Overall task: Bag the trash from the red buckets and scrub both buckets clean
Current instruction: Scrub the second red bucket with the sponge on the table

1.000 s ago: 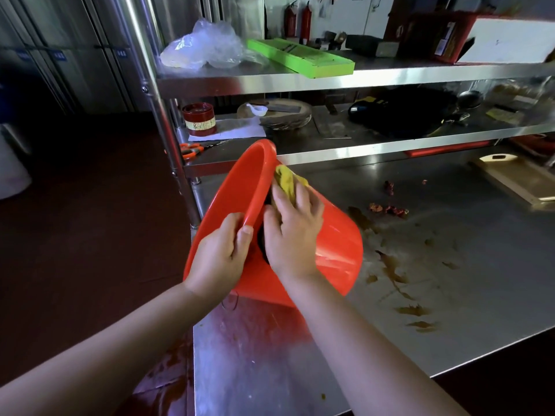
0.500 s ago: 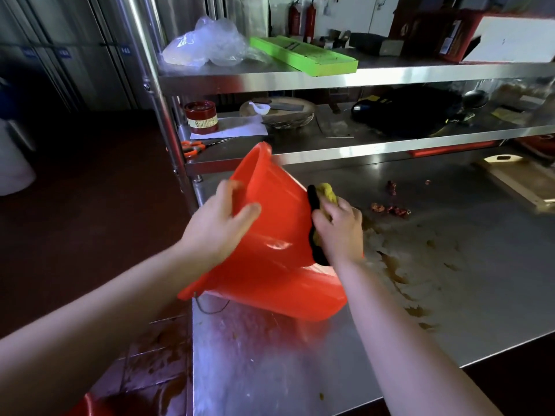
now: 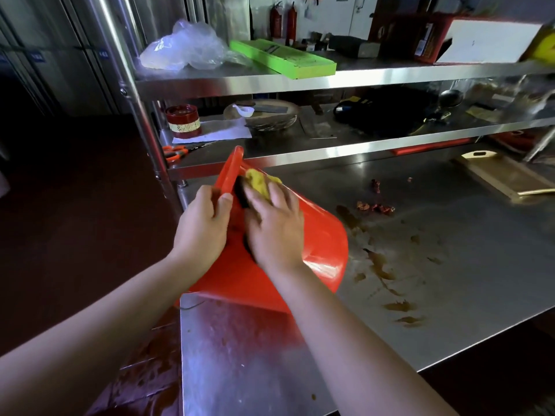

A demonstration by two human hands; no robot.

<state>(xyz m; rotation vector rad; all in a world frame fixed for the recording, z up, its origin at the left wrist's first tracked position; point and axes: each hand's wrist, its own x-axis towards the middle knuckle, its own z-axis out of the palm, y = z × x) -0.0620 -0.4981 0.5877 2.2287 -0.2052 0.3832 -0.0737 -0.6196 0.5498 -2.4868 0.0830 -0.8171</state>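
I have the red bucket (image 3: 318,235) tipped on its side at the near left corner of the counter (image 3: 450,280). Its mouth faces left and its rim stands up toward the lower shelf (image 3: 330,151). My left hand (image 3: 201,232) grips the rim: the thumb lies along the outside edge and the other fingers (image 3: 207,195) curl over the lip, their tips hidden inside.

My right hand (image 3: 276,229) lies on the bucket's outer wall just beside the rim. It presses a yellow sponge (image 3: 259,183) against the plastic, with the dark scouring side turned to the bucket. These fingers are stretched out and slightly spread across the sponge's back, pushing down rather than wrapping round it. The yellow edge sticks out past my fingertips.

To the right of the bucket the counter is smeared with brown stains (image 3: 381,262), and a few red scraps (image 3: 375,207) lie farther back. A wooden cutting board (image 3: 504,178) sits at the far right.

On the lower shelf I see orange-handled scissors (image 3: 175,152) and a red tin (image 3: 183,121). On the shelf above are a crumpled clear plastic bag (image 3: 186,48) and a long green box (image 3: 282,57).
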